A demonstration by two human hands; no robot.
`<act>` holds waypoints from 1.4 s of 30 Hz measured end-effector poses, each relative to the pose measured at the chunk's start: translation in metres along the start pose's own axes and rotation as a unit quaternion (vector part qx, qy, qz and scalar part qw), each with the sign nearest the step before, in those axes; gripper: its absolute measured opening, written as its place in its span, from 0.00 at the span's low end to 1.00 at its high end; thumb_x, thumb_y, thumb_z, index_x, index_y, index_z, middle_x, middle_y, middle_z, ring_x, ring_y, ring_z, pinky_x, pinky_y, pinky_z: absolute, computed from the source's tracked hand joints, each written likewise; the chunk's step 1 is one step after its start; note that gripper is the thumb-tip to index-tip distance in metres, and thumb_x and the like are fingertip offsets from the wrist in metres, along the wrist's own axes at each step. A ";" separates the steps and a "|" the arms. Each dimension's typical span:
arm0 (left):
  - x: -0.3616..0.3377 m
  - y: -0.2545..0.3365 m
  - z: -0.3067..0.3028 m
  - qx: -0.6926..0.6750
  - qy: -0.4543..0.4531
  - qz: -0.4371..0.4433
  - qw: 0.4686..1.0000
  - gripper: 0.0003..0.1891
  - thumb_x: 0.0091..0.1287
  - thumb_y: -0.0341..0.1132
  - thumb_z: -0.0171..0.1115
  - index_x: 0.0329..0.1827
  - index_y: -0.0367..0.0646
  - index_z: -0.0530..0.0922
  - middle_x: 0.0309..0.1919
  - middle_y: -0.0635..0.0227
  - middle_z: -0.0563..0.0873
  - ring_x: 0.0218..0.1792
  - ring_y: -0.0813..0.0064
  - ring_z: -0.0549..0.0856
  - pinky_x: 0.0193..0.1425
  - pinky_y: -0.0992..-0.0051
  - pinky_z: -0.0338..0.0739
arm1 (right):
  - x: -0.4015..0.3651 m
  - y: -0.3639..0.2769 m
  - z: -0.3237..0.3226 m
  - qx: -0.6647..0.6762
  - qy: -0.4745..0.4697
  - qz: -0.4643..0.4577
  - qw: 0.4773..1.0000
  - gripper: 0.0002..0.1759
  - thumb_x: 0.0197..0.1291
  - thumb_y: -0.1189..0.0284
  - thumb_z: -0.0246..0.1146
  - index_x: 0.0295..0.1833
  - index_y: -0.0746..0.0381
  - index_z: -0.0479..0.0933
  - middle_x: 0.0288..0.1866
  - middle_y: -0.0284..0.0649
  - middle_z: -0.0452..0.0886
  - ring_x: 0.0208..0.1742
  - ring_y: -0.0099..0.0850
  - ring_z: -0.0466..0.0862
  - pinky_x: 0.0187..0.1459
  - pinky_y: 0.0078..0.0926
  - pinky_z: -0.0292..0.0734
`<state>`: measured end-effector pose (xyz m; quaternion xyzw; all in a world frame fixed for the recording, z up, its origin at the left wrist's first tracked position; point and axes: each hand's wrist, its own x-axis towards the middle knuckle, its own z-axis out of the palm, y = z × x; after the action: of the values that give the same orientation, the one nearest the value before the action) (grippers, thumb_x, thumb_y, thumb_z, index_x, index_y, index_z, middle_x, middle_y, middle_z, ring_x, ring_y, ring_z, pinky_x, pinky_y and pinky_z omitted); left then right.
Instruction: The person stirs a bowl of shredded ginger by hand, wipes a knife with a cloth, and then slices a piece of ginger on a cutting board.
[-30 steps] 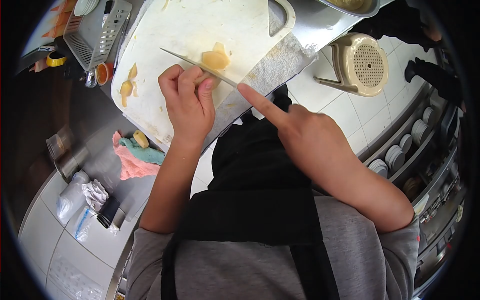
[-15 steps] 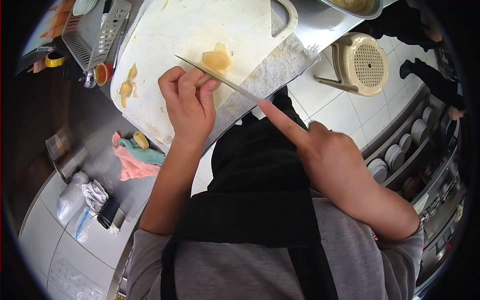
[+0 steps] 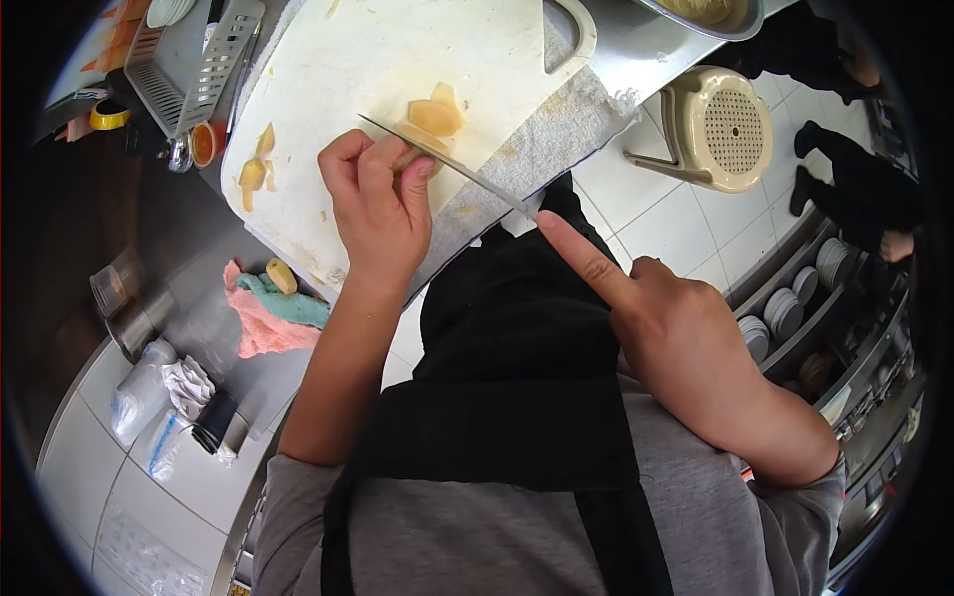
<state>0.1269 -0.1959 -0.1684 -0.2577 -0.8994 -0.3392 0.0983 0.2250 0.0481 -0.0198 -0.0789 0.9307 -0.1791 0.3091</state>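
Note:
My left hand [image 3: 380,204] is closed, with curled fingertips and thumb, on a pale yellow potato [image 3: 402,157] mostly hidden under the fingers. The thin knife [image 3: 467,171] is in my right hand [image 3: 661,308], its index finger stretched along the blade's spine. Its handle is hidden inside the fist. The blade runs slantwise just past my left fingertips, against the potato's cut end. Beyond it, potato slices [image 3: 435,117] lie overlapping on the white cutting board [image 3: 388,50]. Smaller potato scraps [image 3: 253,176] lie toward the board's left edge.
A towel [image 3: 556,134] lies under the board. Left are a plastic basket [image 3: 224,60], pink and green cloths [image 3: 263,323] and another peeled potato [image 3: 281,276]. A metal bowl [image 3: 750,20] stands at top right. On the floor are a stool [image 3: 730,129] and a co-worker's legs [image 3: 845,154].
My right hand has drawn the knife back a little, down and to the right. A slice now shows more along the far side of the blade. The co-worker at right has shifted.

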 end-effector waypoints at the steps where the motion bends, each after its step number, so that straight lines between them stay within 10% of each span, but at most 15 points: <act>1: 0.001 0.001 0.000 -0.001 0.000 0.000 1.000 0.11 0.76 0.29 0.58 0.58 0.38 0.72 0.56 0.55 0.65 0.44 0.70 0.79 0.43 0.76 0.84 | 0.001 0.000 0.002 -0.003 0.004 0.001 1.000 0.52 0.56 0.82 0.61 0.84 0.35 0.52 0.22 0.43 0.74 0.17 0.39 0.79 0.22 0.38 0.79; 42: 0.008 0.006 -0.001 -0.045 0.033 -0.020 0.998 0.13 0.72 0.36 0.65 0.57 0.46 0.79 0.48 0.58 0.70 0.44 0.63 0.76 0.47 0.67 0.76 | 0.058 -0.002 0.033 -0.003 0.103 -0.034 0.994 0.48 0.61 0.78 0.59 0.84 0.38 0.52 0.25 0.44 0.80 0.22 0.38 0.85 0.24 0.34 0.83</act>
<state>0.1232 -0.1892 -0.1611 -0.2326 -0.8843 -0.3897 0.1098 0.1988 0.0225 -0.0751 -0.0929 0.9548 -0.1942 0.2048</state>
